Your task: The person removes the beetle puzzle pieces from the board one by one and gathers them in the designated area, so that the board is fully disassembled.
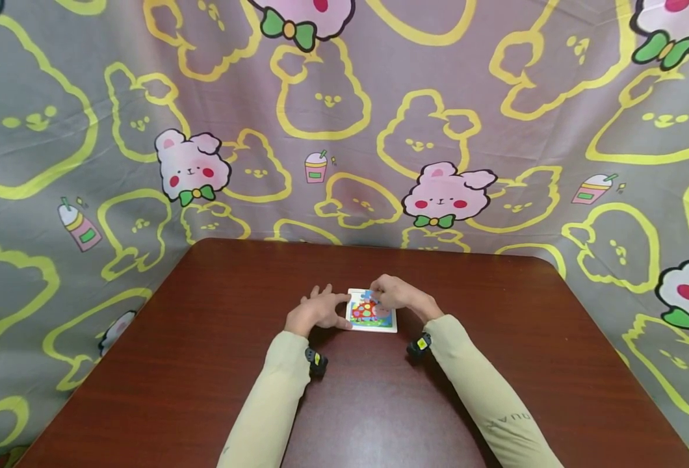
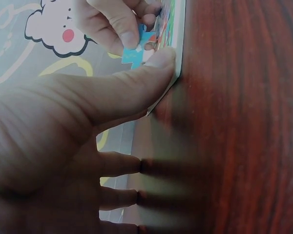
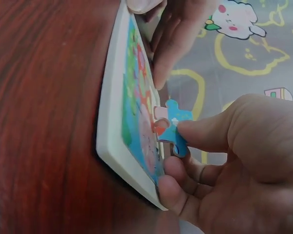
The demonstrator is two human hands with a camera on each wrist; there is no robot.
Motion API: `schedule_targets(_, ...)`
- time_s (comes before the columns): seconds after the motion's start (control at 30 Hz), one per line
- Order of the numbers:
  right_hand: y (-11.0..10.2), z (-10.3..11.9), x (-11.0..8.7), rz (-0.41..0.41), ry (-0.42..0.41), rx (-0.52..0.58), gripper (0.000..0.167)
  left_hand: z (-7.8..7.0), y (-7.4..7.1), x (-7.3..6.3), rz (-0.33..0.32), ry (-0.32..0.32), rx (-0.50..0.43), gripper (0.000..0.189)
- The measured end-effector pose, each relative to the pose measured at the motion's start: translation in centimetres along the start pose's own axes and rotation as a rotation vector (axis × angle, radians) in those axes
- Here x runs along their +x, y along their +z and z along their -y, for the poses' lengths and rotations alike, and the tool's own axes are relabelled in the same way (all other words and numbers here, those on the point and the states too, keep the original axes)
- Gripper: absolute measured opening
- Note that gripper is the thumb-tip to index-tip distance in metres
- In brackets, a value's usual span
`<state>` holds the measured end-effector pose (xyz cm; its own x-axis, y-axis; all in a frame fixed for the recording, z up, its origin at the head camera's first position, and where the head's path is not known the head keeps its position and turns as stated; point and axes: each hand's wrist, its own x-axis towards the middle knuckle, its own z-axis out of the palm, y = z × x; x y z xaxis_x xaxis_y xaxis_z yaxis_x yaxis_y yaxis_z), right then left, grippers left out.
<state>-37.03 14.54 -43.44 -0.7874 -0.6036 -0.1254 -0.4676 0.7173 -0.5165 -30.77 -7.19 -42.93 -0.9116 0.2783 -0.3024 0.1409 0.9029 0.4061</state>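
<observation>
A small jigsaw puzzle in a white frame (image 1: pixel 374 329) lies on the table, its picture showing a red, spotted figure over blue and green. My right hand (image 1: pixel 400 292) pinches a blue jigsaw piece (image 3: pixel 178 117) between thumb and fingers, holding it tilted just over the picture. Pink and red patches show along one side of this piece. At the frame's left side, my left hand (image 1: pixel 318 309) rests with its thumb (image 2: pixel 158 61) on the near corner. Its other fingers are spread, with some tips down on the table past the frame.
The dark reddish-brown table (image 1: pixel 251 279) reaches back to a grey cloth (image 1: pixel 344 156) printed with yellow outlines and white rabbit faces. Black wrist cameras (image 1: pixel 316 361) sit at both cuffs, close over the tabletop.
</observation>
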Motion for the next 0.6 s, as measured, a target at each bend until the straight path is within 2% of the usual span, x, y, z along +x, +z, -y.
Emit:
schedule_targets(0.13, -0.5, -0.1, -0.5, -0.017, -0.01, 0.005, 0.022, 0.0, -0.1, -0.2, 0.003, -0.005, 0.003, 0.07)
schedule_targets(0.33, -1.5, -1.1, -2.0, -0.008, 0.028, 0.134, 0.023, 0.1, 0.0, -0.2, -0.002, 0.0, 0.001, 0.07)
schedule_targets(0.6, -2.9, -3.1, -3.8, -0.014, 0.041, 0.204, 0.014, 0.0, 0.1, 0.0, 0.001, 0.018, 0.016, 0.071)
